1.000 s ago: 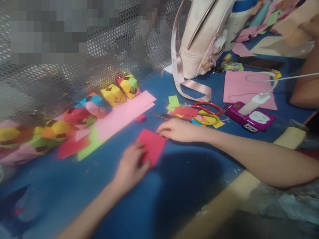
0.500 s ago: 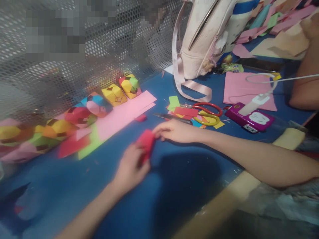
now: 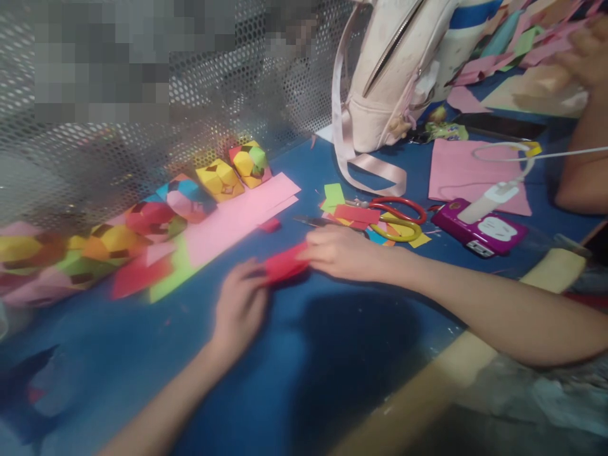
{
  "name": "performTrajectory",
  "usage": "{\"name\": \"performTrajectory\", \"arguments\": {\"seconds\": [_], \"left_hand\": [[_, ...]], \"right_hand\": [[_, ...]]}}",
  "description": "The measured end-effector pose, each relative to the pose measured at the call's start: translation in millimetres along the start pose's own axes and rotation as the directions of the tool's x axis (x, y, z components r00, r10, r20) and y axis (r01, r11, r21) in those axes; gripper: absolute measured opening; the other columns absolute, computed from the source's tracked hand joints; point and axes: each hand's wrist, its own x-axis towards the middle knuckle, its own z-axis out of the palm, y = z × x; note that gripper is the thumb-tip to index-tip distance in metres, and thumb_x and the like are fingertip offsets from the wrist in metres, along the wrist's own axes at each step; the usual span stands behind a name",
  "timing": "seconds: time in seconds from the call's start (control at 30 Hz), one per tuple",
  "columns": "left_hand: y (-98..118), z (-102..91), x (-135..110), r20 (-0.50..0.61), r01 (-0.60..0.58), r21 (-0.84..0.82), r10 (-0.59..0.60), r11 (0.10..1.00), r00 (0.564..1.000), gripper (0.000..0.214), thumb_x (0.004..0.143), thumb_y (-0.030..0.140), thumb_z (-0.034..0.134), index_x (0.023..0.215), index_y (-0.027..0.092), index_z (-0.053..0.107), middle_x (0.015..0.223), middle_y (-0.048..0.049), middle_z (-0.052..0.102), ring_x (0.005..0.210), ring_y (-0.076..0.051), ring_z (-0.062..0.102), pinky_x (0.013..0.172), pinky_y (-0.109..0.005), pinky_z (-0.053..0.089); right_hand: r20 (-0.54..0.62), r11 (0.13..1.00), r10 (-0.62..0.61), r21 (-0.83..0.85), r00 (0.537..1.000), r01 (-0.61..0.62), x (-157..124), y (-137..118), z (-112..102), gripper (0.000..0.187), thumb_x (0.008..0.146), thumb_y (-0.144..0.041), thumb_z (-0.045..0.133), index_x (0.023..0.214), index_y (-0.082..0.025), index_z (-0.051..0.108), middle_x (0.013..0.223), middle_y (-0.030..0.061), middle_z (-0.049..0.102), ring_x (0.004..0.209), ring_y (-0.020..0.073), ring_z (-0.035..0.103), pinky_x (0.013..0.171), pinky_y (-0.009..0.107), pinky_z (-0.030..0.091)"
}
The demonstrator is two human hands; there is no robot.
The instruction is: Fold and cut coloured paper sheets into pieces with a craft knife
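Note:
A folded piece of red paper (image 3: 284, 265) is held between my two hands just above the blue tabletop (image 3: 285, 392). The fingers of my left hand (image 3: 241, 301), a little blurred, are closed on its left end. My right hand (image 3: 337, 253) pinches the right end between thumb and fingers. Just beyond my right hand, two pairs of scissors, one with red handles (image 3: 401, 204) and one with yellow handles (image 3: 399, 231), lie among coloured paper scraps (image 3: 334, 193). A small red paper piece (image 3: 270, 225) rests behind the folded one.
Folded paper balls (image 3: 219, 180) line the perforated metal panel (image 3: 289, 88) at the back left, beside pink paper strips (image 3: 237, 221). A pale backpack (image 3: 380, 76) stands at the back. To the right are a purple power strip (image 3: 479, 226), pink sheets (image 3: 456, 168) and another person's arm (image 3: 582, 158).
The red paper has turned from steep to nearly level. My right hand has closed over its right end, and my left hand has shifted slightly to the left end.

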Motion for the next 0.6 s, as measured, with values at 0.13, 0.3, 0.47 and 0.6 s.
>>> {"name": "performTrajectory", "arguments": {"seconds": [0.13, 0.3, 0.47, 0.6], "left_hand": [[0, -0.3, 6, -0.164, 0.309, -0.256, -0.356, 0.916, 0.920, 0.027, 0.089, 0.030, 0.059, 0.116, 0.025, 0.055, 0.131, -0.0092, 0.054, 0.126, -0.024, 0.052, 0.104, -0.045, 0.046], [8, -0.7, 9, 0.029, 0.531, -0.669, -0.695, 0.520, 0.718, 0.031, 0.093, 0.043, 0.051, 0.119, 0.026, 0.051, 0.125, -0.0092, 0.061, 0.113, -0.021, 0.063, 0.096, -0.041, 0.054], [24, -1.7, 5, 0.280, 0.662, -0.696, -0.744, 0.278, 0.607, 0.030, 0.092, 0.036, 0.051, 0.118, 0.022, 0.053, 0.115, -0.0101, 0.068, 0.102, -0.022, 0.068, 0.083, -0.035, 0.061], [37, -2.5, 13, 0.406, 0.657, -0.752, -0.749, 0.052, 0.524, 0.035, 0.082, 0.025, 0.061, 0.116, 0.017, 0.057, 0.101, -0.0094, 0.072, 0.090, -0.024, 0.071, 0.075, -0.037, 0.062]], "right_hand": [[-0.183, 0.963, -0.205, -0.210, 0.961, 0.166, 0, -6, 4, 0.033, 0.096, -0.022, 0.046, 0.072, -0.016, 0.068, 0.067, 0.0038, 0.054, 0.069, 0.0165, 0.045, 0.067, 0.033, 0.027], [-0.346, 0.920, -0.295, -0.356, 0.891, 0.166, 0, -20, 8, 0.035, 0.091, -0.013, 0.047, 0.059, -0.017, 0.059, 0.060, 0.0021, 0.048, 0.062, 0.0162, 0.036, 0.063, 0.033, 0.022], [-0.297, 0.912, -0.347, -0.330, 0.890, 0.245, -2, -34, 17, 0.031, 0.089, -0.011, 0.046, 0.061, -0.017, 0.057, 0.063, 0.0024, 0.052, 0.063, 0.0164, 0.038, 0.064, 0.033, 0.023], [-0.255, 0.944, -0.327, -0.142, 0.910, 0.299, -6, -41, 21, 0.040, 0.095, -0.044, 0.048, 0.069, -0.016, 0.061, 0.072, 0.0048, 0.059, 0.069, 0.0176, 0.045, 0.065, 0.034, 0.028]]}}
